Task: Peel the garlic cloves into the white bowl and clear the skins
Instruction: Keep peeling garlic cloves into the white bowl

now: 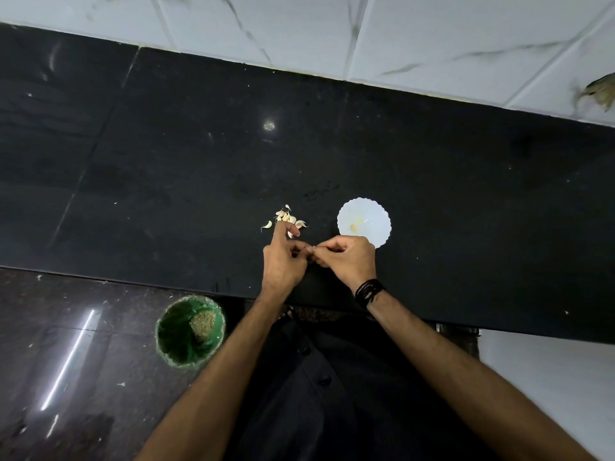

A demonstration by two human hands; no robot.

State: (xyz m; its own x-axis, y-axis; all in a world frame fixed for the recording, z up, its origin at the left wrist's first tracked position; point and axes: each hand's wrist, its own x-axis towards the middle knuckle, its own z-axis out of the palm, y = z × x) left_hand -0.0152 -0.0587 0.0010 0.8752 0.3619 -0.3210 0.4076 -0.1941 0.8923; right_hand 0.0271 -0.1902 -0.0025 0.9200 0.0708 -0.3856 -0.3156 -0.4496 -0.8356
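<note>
A polished black stone counter (199,161) runs beneath a marble-veined white tile wall (416,34), with broad bare room either side of the work. Below its front edge stands a round green bin (173,341). A scalloped white bowl (376,234) holds pale peeled cloves. Beside it, the left hand (283,261) and right hand (349,261) meet, fingertips pinching something small, index finger raised before the papery garlic cloves (288,219).

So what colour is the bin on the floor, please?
The bin is green, seen in the head view, below the counter edge.
</note>
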